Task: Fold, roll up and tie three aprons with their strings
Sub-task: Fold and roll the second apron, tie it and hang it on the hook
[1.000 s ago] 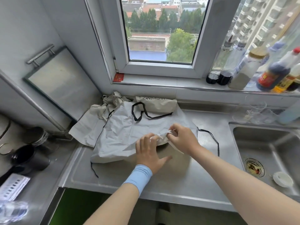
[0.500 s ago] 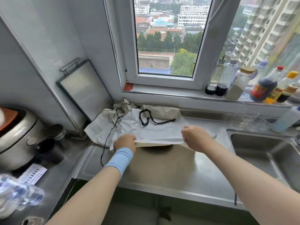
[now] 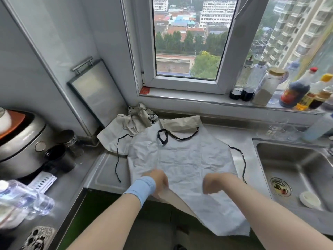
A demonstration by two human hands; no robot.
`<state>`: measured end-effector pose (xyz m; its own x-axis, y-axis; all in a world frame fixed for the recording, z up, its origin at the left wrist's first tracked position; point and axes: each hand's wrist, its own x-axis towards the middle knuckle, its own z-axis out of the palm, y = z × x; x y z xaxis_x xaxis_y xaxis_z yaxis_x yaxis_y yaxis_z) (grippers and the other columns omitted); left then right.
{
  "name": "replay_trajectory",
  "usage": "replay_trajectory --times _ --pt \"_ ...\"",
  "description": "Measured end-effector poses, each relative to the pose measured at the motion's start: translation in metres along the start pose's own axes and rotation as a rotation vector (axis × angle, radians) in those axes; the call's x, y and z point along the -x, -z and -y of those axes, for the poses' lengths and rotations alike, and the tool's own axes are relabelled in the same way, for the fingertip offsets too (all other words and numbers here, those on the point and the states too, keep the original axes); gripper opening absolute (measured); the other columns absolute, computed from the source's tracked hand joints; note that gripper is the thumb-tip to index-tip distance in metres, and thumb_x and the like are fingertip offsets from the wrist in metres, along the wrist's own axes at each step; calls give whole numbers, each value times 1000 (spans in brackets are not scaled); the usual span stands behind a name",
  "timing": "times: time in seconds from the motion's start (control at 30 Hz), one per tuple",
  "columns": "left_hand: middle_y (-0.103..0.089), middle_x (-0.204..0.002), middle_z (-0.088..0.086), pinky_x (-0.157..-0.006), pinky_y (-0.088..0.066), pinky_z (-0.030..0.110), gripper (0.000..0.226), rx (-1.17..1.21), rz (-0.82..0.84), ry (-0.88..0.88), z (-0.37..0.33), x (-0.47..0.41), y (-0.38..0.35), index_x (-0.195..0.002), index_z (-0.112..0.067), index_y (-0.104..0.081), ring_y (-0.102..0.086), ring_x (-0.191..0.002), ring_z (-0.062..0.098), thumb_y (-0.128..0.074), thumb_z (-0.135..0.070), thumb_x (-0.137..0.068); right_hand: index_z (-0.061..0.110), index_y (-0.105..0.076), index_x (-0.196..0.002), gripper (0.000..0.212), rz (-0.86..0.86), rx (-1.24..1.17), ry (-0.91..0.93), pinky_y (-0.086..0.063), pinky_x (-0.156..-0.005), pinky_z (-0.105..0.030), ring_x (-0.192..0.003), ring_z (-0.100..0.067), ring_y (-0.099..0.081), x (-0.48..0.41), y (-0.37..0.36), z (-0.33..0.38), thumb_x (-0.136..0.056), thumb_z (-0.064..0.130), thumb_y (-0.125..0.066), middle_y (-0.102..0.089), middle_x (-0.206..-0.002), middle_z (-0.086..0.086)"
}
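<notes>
Now both forearms reach in from the bottom edge and meet above the front of the counter. The left hand, a blue wristband behind it, is turned knuckles up, its fingers curled round the left edge of the apron; a beige underside shows just below that grip. The right hand hangs knuckles up beside it with fingers bent down onto the cloth; blur smears them, so I cannot tell whether they pinch the fabric or only rest on it.

The apron lies spread on the counter, bib toward the window, with its black neck loop on the bib; its hem hangs over the front edge toward the person. One string trails across the steel on the left; the other curves between the apron and the sink.

Both hands' fingertips are tucked out of sight; the left hand covers part of the apron's side. Behind, a beige heap of cloth sits against the wall, partly under the apron; how many pieces it holds is unclear. A cooker is cut off at the left edge.
</notes>
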<state>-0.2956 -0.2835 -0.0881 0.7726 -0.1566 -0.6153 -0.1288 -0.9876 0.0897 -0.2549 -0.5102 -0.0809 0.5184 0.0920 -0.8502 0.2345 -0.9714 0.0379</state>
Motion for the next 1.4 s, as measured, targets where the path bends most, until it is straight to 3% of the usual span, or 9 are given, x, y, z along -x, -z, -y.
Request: replay_trajectory --times 0.13,0.2,0.3,0.43,0.6,0.77,0.93,1.13,1.4 --pt "-65 -111 -3 -85 -48 29 37 258 -490 102 8 -6 13 -103 -31 -66 -63 -99 23 -48 -3 -87 25 -61 -127 46 -342 -531 301 -48 -96 -35 -113 -19 -59 -17 7 38 -87 47 -56 -62 -125 3" --pt "-68 -100 -7 -79 -50 27 35 409 -536 86 14 -6 18 -91 -29 -68 -65 -90 18 -46 -1 -85 32 -52 -134 69 -361 -711 423 -49 -88 -29 -111 -14 -60 -18 14 62 -73 59 -71 -60 -122 7" --pt "-68 -99 -9 -76 -49 26 34 471 -498 104 22 -2 16 -87 -29 -68 -63 -87 16 -46 -3 -84 35 -47 -137 75 -418 -437 461 -49 -89 -30 -107 -14 -60 -21 12 93 -71 47 -80 -62 -127 5" --pt "-53 -121 -5 -94 -41 33 39 486 -607 381 47 7 -17 -106 -27 -57 -47 -116 20 -44 0 -81 29 -39 -146 77 -355 -226 392 -44 -101 -36 -128 -21 -51 -41 -11 120 -79 47 -72 -51 -143 2" --pt "-46 -137 16 -102 -43 40 50 978 -300 810 101 9 -87 -132 -8 -43 -49 -122 35 -56 -19 -86 30 -24 -154 70 -356 -6 359 -24 -116 -52 -148 -28 -18 -64 -34 134 -91 48 -51 -17 -161 -5" --pt "-49 -139 10 -100 -44 35 53 964 -245 667 111 -2 -104 -141 -13 -38 -52 -121 30 -53 -27 -91 32 -2 -157 76 -343 8 339 -21 -115 -58 -152 -20 -2 -89 -50 121 -96 49 -44 5 -165 3" --pt "-42 -144 15 -101 -43 40 56 834 -185 650 104 -30 -73 -143 -8 -30 -47 -126 34 -49 -20 -92 24 -30 -142 53 -510 6 252 -42 -98 -51 -134 -27 -36 -97 -54 104 -92 35 -46 -33 -146 -2" --pt "-50 -135 11 -99 -45 40 54 600 -176 693 89 -48 -42 -136 -12 -37 -51 -121 31 -53 -25 -86 25 -50 -134 42 -420 -67 243 -46 -89 -38 -116 -32 -53 -99 -38 100 -94 40 -45 -43 -134 -7" --pt "-59 -125 1 -95 -46 34 32 589 -267 246 46 -99 36 -120 -25 -54 -56 -111 23 -48 -24 -89 25 -48 -140 44 -573 -245 169 -44 -93 -34 -124 -23 -52 -109 41 43 -97 29 -45 -47 -142 1"
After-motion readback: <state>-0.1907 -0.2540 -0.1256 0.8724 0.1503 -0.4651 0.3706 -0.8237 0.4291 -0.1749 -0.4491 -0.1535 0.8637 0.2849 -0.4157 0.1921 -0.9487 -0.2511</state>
